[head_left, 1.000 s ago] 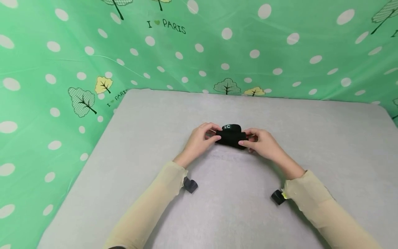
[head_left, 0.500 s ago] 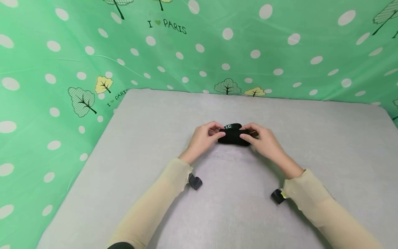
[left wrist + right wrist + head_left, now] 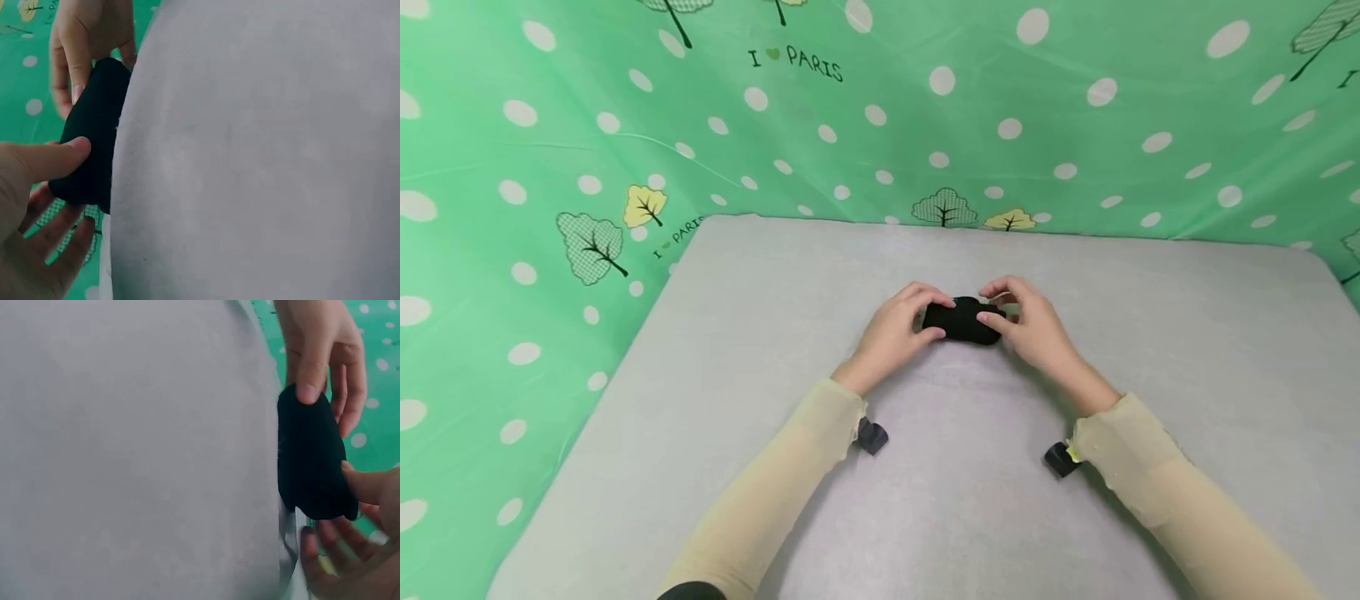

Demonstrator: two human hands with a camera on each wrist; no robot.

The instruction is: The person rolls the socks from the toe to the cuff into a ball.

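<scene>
A rolled black cloth [image 3: 966, 323] lies lengthwise between both hands near the middle of the table; its exact kind cannot be told. My left hand [image 3: 898, 333] holds its left end, thumb at the near side and fingertips over the top. In the left wrist view that thumb [image 3: 72, 153] presses on the black cloth [image 3: 97, 119], the other fingers spread beyond it. At the right end, my right hand [image 3: 1033, 325] has its thumb on the cloth and its fingers curved behind. The right wrist view shows the roll [image 3: 312, 450] as a plump, smooth bundle.
A grey-covered table [image 3: 775, 275] carries the cloth. Behind and to the left hangs a green curtain [image 3: 820, 108] with white dots and trees. Black wrist devices [image 3: 872, 436] sit at both cuffs of the pale sleeves [image 3: 782, 467].
The lettered "LC" band that stood up behind the roll has folded out of sight. The left hand has shifted right and closer round its end; the right fingers have lifted slightly at the back.
</scene>
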